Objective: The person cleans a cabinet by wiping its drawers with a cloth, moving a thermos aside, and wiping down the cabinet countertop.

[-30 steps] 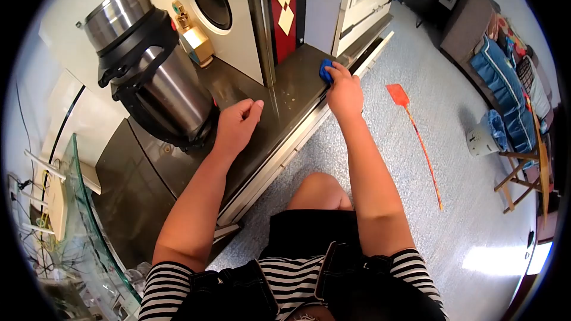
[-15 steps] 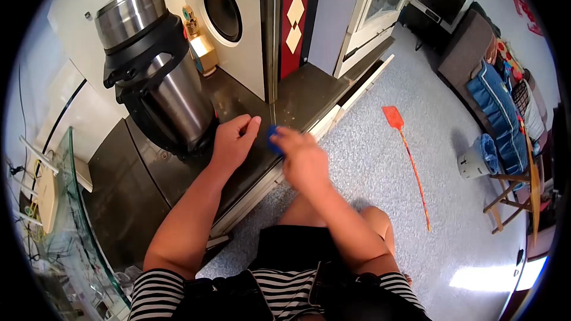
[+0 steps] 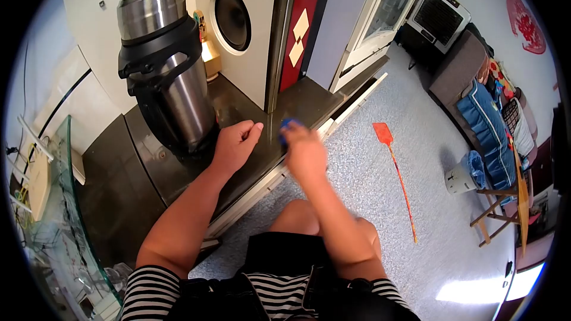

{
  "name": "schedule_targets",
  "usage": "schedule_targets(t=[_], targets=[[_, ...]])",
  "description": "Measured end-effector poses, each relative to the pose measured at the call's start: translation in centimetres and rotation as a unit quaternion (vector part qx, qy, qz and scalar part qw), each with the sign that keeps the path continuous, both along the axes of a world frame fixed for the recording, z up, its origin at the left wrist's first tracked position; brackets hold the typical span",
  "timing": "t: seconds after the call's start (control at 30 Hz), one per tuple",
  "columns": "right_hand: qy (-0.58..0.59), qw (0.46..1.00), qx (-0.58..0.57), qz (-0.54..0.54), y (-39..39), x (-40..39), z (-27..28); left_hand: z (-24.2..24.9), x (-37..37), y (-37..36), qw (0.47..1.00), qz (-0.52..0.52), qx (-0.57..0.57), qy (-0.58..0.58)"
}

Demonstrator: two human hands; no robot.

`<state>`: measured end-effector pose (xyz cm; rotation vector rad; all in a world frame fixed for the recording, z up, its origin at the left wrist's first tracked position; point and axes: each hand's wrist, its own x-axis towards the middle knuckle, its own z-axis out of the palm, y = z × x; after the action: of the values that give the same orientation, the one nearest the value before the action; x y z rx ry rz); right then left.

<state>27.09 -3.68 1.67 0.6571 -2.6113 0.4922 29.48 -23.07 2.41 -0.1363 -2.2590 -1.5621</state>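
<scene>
Our L hand [image 3: 237, 148] stays loosely curled, flask [image 3: 189, 98] at its 10 o'clock, while our R hand [image 3: 307, 153], gripping blue cloth [image 3: 286, 126], shifts twd 1 o'clock, prob. mid-wipe on countertop [image 3: 116, 187].

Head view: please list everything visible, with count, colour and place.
Cloth or sponge: 1, blue, in right hand
Counter: 1, brown, left
Flask: 1, silver-black, on counter
Ornament: 1, gold, beside flask
Speaker: 1, black, beside ornament
Swatter: 1, red, on floor
Bin: 1, white, on floor
Wooden frame: 1, brown, beside bin
Sofa: 1, grey-brown, right
Cushions: several, mixed, on sofa
Appliance: 1, white-black, top right
Wall decoration: 1, red, top right
Glass shelf: 1, greenish, left
Left hand: 1, bare, near flask
Right hand: 1, bare, over counter
</scene>
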Motion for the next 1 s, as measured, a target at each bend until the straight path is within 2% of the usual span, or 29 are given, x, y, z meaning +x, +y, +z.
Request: schedule_targets(t=[0.07,0.13,0.27,0.47,0.57,0.67,0.83,0.93,1.0], targets=[[0.024,0.997,0.007,0.079,-1.9,5.0,0.2,0.1,0.1,0.2,1.000,-0.001,0.003,0.001],[-0.007,0.994,-0.032,0.107,-3.0,8.0,0.8,0.1,0.2,0.2,1.000,-0.001,0.003,0.001],[-0.017,0.992,-0.062,0.106,-1.7,5.3,1.1,0.3,0.4,-0.4,1.000,0.005,-0.026,0.010],[-0.013,0.995,-0.019,-0.098,2.7,-7.5,1.0,-0.2,-0.2,-0.7,1.000,0.001,-0.016,-0.010],[-0.035,0.991,0.001,-0.132,4.0,-10.7,1.1,-0.3,-0.4,-0.7,0.999,-0.003,-0.029,-0.014],[0.003,0.991,0.035,-0.133,3.1,-9.0,0.3,-0.2,-0.3,-0.5,0.999,-0.005,-0.029,-0.011],[0.067,0.998,0.013,0.017,-1.2,0.8,0.0,-0.3,-0.4,-0.1,0.999,0.003,-0.038,-0.016],[0.013,0.992,0.029,0.120,-3.5,6.7,1.0,0.0,-0.3,0.3,1.000,-0.007,-0.010,0.011],[0.016,0.990,-0.003,0.138,-3.7,8.0,1.1,0.2,-0.1,0.0,1.000,0.004,-0.007,0.000]])
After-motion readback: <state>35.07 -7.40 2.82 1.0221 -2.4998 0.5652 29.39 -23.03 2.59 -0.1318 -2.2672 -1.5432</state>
